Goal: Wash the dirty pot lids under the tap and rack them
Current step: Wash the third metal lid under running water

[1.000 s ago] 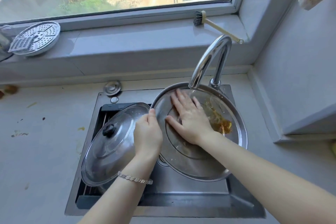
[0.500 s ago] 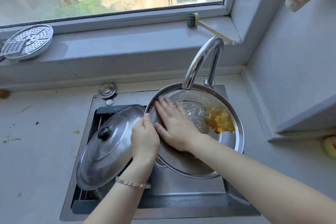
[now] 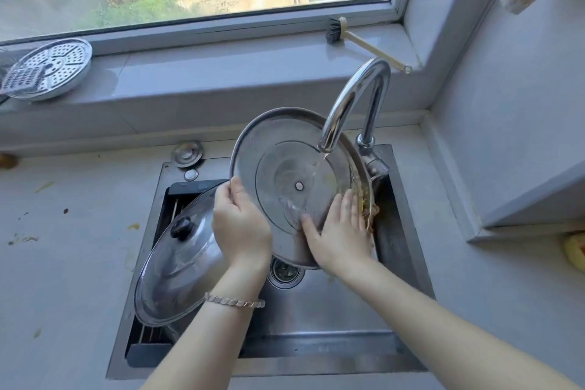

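Note:
A steel pot lid (image 3: pixel 285 168) is tilted up, its underside towards me, under the running tap (image 3: pixel 354 98) over the sink (image 3: pixel 316 320). My left hand (image 3: pixel 242 225) grips the lid's left rim. My right hand (image 3: pixel 340 236) presses flat on its lower right edge, where yellow-brown food residue (image 3: pixel 367 203) runs off. A second, larger lid with a black knob (image 3: pixel 177 263) leans on the dark rack (image 3: pixel 177 196) in the sink's left part.
A perforated steamer plate (image 3: pixel 50 70) and a dish brush (image 3: pixel 348 36) lie on the window sill. A round sink plug (image 3: pixel 186 153) sits behind the sink. Food spots mark the left counter (image 3: pixel 63 247). A yellow sponge (image 3: pixel 574 252) is at the right edge.
The lid has been tipped up from nearly flat to steeply tilted. My right hand slid from its centre to the lower right edge, and the residue has washed down to that edge.

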Demonstrator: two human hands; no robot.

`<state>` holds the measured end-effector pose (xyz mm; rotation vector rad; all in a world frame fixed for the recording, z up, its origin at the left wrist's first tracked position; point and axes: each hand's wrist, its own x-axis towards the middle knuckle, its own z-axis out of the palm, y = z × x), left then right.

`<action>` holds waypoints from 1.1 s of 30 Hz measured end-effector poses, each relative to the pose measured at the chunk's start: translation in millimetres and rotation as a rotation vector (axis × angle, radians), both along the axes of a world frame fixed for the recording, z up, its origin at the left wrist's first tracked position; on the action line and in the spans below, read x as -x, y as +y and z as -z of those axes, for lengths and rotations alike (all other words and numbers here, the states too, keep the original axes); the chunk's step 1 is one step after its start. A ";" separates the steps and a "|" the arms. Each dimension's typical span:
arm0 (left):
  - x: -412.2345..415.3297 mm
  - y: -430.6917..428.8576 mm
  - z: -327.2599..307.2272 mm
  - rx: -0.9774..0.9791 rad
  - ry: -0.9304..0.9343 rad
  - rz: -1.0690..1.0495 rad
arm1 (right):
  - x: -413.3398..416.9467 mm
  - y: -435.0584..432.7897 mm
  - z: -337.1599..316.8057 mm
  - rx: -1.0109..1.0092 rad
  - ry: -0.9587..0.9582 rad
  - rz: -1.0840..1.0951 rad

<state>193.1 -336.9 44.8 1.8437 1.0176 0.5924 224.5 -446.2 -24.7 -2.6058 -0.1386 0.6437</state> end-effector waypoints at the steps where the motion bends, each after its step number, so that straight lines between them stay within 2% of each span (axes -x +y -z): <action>1: -0.6 -1.5 0.5 -0.024 -0.007 0.016 | 8.9 3.2 1.3 -0.006 0.033 0.010; 4: 1.2 -1.9 2.5 -0.056 -0.008 0.064 | 7.3 6.1 5.0 -0.045 0.020 0.083; 8: 4.9 -8.3 8.2 0.003 0.003 0.057 | -19.6 14.6 0.7 -0.068 -0.063 0.256; 13: 4.4 -9.4 4.7 0.032 0.003 0.071 | -35.1 19.9 -0.5 -0.126 -0.266 0.234; 18: 16.4 -17.8 2.9 0.075 0.066 0.160 | -51.9 33.8 -4.5 -0.235 -0.471 0.026; 20: 14.0 -14.9 4.4 0.066 0.048 0.153 | -45.9 38.1 -5.2 -0.293 -0.499 -0.171; 23: 2.5 -3.2 4.9 0.063 0.020 0.143 | -15.8 43.9 -7.0 -0.507 -0.456 -0.557; 25: -2.0 1.6 3.0 0.033 0.000 0.150 | -3.4 39.3 -10.4 -0.591 -0.391 -0.649; 27: -4.1 4.4 -2.2 -0.061 -0.005 0.176 | 0.1 26.1 -10.7 -0.606 -0.397 -0.744; 30: -12.7 12.6 -12.8 -0.316 0.027 0.234 | 1.8 -7.3 2.7 -0.529 -0.431 -0.888; 33: -28.0 13.4 -30.8 -0.600 0.262 0.350 | 3.4 -42.5 22.0 -0.325 -0.481 -0.871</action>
